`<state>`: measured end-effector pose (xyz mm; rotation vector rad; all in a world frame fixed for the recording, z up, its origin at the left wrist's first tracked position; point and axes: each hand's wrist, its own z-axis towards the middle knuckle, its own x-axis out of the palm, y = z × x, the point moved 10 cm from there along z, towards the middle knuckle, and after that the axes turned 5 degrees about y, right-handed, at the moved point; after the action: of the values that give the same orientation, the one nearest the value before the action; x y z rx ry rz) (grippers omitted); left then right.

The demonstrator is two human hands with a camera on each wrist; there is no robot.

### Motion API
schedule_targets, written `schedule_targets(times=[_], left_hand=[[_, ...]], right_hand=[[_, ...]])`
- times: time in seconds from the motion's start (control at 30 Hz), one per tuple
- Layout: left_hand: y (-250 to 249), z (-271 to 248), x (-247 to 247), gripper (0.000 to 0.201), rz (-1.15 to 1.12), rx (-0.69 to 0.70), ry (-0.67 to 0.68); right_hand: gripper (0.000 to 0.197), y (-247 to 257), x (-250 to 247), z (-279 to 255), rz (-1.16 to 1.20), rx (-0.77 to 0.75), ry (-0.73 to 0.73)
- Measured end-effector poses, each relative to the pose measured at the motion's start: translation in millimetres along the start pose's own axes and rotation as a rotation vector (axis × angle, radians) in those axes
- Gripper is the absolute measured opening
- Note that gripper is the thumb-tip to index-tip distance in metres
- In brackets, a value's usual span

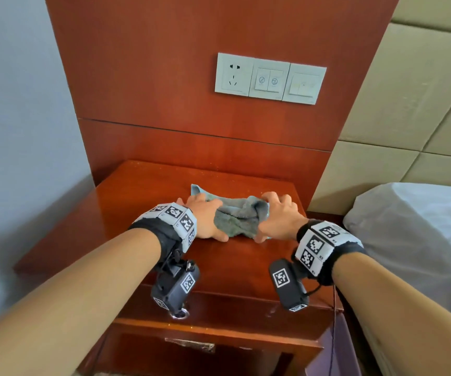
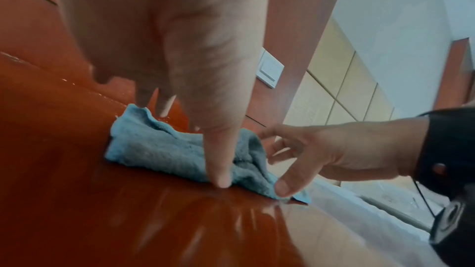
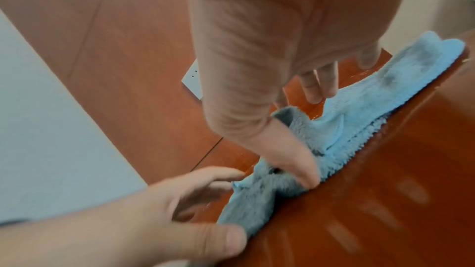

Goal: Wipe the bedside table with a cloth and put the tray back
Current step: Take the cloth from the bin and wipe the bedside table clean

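Blue-grey cloth [image 1: 235, 217] lies bunched between my hands on the counter [image 1: 137, 207], its long axis running from one hand to the other. My left hand [image 1: 205, 219] covers one end, my right hand [image 1: 279, 217] the other, equally near. Both are spread, thumbs pressing the near edge, neither closed round it. Glossy red wood beyond my hands shows pale specks. Bed [image 1: 408, 240] lies right of my right hand; no tray visible.

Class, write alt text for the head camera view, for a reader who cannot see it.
Two hands press a bunched blue-grey cloth onto a glossy reddish bedside table, the left hand at one end, the right hand at the other. A white socket-and-switch panel is on the wood wall behind; a white bed lies to the right.
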<state>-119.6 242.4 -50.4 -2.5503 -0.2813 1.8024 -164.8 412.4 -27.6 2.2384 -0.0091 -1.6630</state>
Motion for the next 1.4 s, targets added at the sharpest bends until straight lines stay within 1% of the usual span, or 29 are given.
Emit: schedule_targets(times=[0.03, 0.1, 0.13, 0.2, 0.27, 0.3, 0.33, 0.4, 0.47, 0.53, 0.63, 0.7, 0.77, 0.9, 0.97, 1.03, 1.13, 1.23, 1.3, 1.4], left_hand=[[-9, -3, -3, 0.069, 0.005, 0.02, -0.026], [-25, -9, -7, 0.032, 0.027, 0.052, -0.083], [-29, -13, -10, 0.023, 0.041, 0.058, -0.108], [-33, -21, -14, 0.018, 0.006, 0.066, -0.14], [-32, -28, -20, 0.014, -0.143, 0.077, -0.132], [-30, -33, -27, 0.012, -0.177, 0.071, -0.157], [-27, -36, -38, 0.012, -0.182, 0.064, -0.209], [-24, -42, -62, 0.013, -0.173, 0.066, -0.324], [-20, -47, -85, 0.011, -0.2, 0.071, -0.408], [-16, -51, -104, 0.012, -0.226, 0.075, -0.448], [-13, -56, -123, 0.011, -0.205, 0.088, -0.493], [-11, -61, -131, 0.011, -0.174, 0.099, -0.517], [-9, -63, -135, 0.012, -0.145, 0.111, -0.526], [-6, -66, -134, 0.022, -0.084, 0.092, -0.495], [-7, -66, -132, 0.027, -0.009, 0.081, -0.475], [-3, -65, -130, 0.028, 0.041, 0.066, -0.461], [12, -63, -127, 0.023, 0.018, 0.03, -0.46], [22, -67, -128, 0.018, -0.031, -0.006, -0.477], [24, -71, -133, 0.019, -0.068, 0.0, -0.493], [24, -73, -137, 0.022, -0.113, 0.02, -0.458]], right_hand=[[0.094, 5, 1, -3, -0.049, -0.022, -0.004], [0.083, 8, 8, -7, -0.051, -0.064, 0.034], [0.073, 8, 9, -9, -0.029, -0.08, 0.047], [0.051, 9, 4, -13, -0.061, -0.097, 0.021], [0.039, 14, -5, -18, -0.165, -0.108, -0.046], [0.035, 18, -10, -19, -0.186, -0.117, -0.084], [0.031, 21, -17, -20, -0.156, -0.13, -0.129], [0.026, 24, -33, -18, 0.01, -0.155, -0.223], [0.023, 28, -50, -16, 0.17, -0.197, -0.304], [0.021, 33, -63, -19, 0.268, -0.238, -0.35], [0.02, 38, -82, -27, 0.319, -0.291, -0.429], [0.018, 39, -89, -28, 0.342, -0.306, -0.433], [0.017, 40, -93, -28, 0.339, -0.324, -0.428], [0.017, 44, -101, -32, 0.305, -0.363, -0.457], [0.017, 47, -99, -33, 0.272, -0.376, -0.432], [0.02, 50, -94, -31, 0.233, -0.385, -0.373], [0.018, 51, -89, -28, 0.182, -0.356, -0.335], [0.014, 49, -91, -28, 0.22, -0.312, -0.375], [0.014, 47, -94, -30, 0.231, -0.289, -0.404], [0.02, 44, -96, -30, 0.248, -0.287, -0.359]])
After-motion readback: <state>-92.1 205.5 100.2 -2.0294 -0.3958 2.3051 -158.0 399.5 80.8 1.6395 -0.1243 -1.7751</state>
